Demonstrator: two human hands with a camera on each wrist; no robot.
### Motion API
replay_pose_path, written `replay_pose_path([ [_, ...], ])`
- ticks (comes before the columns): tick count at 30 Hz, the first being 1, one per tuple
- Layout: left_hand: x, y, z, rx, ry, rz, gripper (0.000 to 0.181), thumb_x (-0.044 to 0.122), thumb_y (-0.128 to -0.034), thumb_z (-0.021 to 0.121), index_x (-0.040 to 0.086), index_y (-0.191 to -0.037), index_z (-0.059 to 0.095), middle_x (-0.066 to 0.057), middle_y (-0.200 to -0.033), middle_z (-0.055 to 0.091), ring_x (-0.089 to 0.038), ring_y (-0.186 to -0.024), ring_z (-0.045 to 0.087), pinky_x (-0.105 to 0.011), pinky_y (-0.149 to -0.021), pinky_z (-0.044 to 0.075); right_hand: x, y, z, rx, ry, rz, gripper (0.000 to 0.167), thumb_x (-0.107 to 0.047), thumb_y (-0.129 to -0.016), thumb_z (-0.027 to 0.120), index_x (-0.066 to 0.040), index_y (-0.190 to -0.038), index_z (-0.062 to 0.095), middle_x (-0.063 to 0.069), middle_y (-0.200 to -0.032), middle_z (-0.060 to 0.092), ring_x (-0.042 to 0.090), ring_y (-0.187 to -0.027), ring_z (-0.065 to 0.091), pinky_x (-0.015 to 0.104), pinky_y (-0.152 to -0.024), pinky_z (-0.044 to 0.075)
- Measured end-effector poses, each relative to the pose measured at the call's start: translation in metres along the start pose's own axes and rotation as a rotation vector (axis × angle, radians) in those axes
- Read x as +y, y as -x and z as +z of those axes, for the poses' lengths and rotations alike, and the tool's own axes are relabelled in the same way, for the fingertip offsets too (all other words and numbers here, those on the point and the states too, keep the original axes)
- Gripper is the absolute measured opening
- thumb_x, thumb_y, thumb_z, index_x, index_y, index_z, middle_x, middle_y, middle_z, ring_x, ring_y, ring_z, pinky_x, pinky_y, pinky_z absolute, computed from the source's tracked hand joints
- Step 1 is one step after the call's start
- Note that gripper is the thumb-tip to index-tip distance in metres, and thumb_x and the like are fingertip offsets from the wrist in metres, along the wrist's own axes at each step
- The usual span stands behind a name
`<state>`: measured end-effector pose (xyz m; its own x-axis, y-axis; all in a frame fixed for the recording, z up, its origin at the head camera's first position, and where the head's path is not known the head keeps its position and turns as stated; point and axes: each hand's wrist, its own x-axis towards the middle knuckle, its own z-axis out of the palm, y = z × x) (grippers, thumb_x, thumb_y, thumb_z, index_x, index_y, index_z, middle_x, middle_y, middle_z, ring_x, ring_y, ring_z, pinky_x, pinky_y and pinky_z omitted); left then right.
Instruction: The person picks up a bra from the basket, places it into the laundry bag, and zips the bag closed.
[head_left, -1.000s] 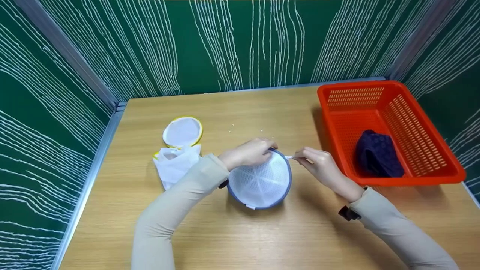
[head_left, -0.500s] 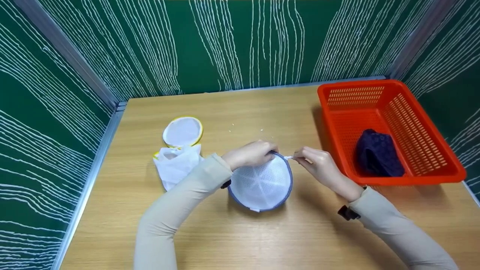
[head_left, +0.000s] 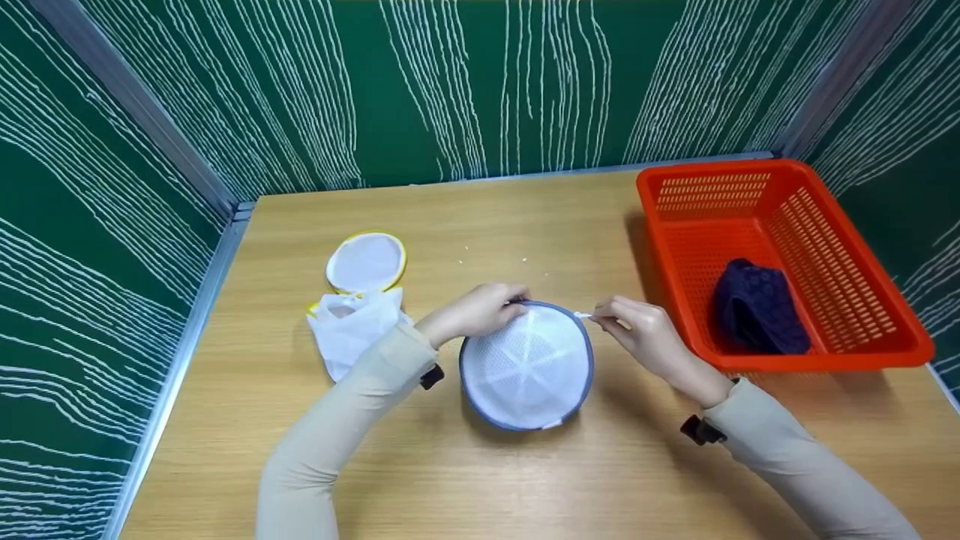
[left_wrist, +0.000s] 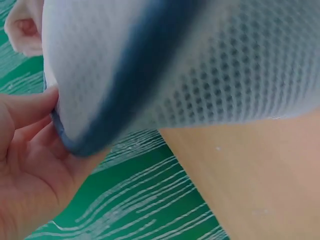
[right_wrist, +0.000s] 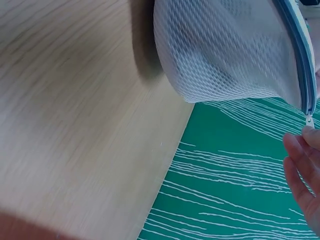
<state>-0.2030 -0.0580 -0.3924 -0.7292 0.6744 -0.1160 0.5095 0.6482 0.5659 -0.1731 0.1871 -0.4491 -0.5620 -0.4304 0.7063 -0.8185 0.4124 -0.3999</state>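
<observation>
A round white mesh laundry bag (head_left: 525, 367) with blue trim is held a little above the table in the head view. My left hand (head_left: 484, 309) pinches its rim at the upper left, thumb against the mesh, as the left wrist view also shows on the bag's blue edge (left_wrist: 95, 140). My right hand (head_left: 637, 330) pinches a small white zipper pull (right_wrist: 309, 121) at the rim's right side. The blue zipper (right_wrist: 299, 55) runs along the rim up to that pull. What lies inside the bag cannot be made out.
An orange-red plastic basket (head_left: 784, 362) with a dark purple cloth item (head_left: 757, 307) in it stands at the right. Left of the bag lie a yellow-rimmed round mesh piece (head_left: 366, 262) and a crumpled white bag (head_left: 349, 330). Green walls border the wooden table (head_left: 480, 487).
The mesh bag has turned and shifted slightly right and toward me, its white tag moving along the lower rim to the right. My left hand has slid left along the rim; the right stays nearly still.
</observation>
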Motion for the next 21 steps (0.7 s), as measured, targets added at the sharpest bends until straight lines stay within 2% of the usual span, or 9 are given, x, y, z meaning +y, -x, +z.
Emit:
replay_pose_path([
  [2,-0.006,0.005,0.001,0.060,0.050,-0.006,0.019,0.012,-0.0913,0.047,-0.001,-0.102,0.056,-0.014,-0.101,0.060,-0.024,-0.097,0.055,-0.033,-0.085,0.044,0.001,0.002,-0.002,0.003,0.004,0.008,0.009,0.003,-0.074,0.066,-0.003,-0.080,0.064,0.006,-0.075,0.061,0.015,-0.067,0.058,0.009,-0.071,0.044],
  [7,-0.018,0.017,0.007,0.217,0.172,-0.040,0.015,0.009,-0.0897,0.049,-0.004,-0.094,0.056,-0.016,-0.094,0.061,-0.025,-0.090,0.057,-0.034,-0.080,0.046,0.002,0.004,-0.003,0.015,-0.005,0.022,0.016,0.010,-0.070,0.066,-0.002,-0.080,0.063,0.007,-0.074,0.061,0.016,-0.067,0.057,0.008,-0.070,0.044],
  [13,-0.024,0.030,0.021,0.337,0.260,-0.087,0.016,0.008,-0.0900,0.048,-0.005,-0.098,0.055,-0.020,-0.099,0.061,-0.028,-0.095,0.058,-0.033,-0.082,0.047,0.002,0.005,-0.001,0.006,-0.008,0.027,0.014,0.007,-0.072,0.067,-0.003,-0.081,0.063,0.006,-0.076,0.061,0.015,-0.067,0.057,0.008,-0.071,0.044],
  [16,-0.027,0.036,0.029,0.409,0.301,-0.130,0.016,0.006,-0.0898,0.048,-0.006,-0.097,0.055,-0.022,-0.099,0.061,-0.029,-0.096,0.058,-0.034,-0.081,0.047,0.002,0.007,-0.001,0.007,-0.010,0.031,0.012,0.006,-0.073,0.066,-0.002,-0.081,0.063,0.006,-0.076,0.061,0.015,-0.068,0.058,0.008,-0.071,0.044],
  [21,-0.029,0.046,0.042,0.502,0.379,-0.209,0.016,0.006,-0.0897,0.047,-0.007,-0.098,0.053,-0.022,-0.095,0.061,-0.029,-0.088,0.059,-0.035,-0.076,0.048,0.001,0.009,0.001,0.006,-0.011,0.031,0.022,0.014,-0.067,0.067,-0.003,-0.080,0.063,0.006,-0.075,0.061,0.015,-0.067,0.058,0.009,-0.068,0.045],
])
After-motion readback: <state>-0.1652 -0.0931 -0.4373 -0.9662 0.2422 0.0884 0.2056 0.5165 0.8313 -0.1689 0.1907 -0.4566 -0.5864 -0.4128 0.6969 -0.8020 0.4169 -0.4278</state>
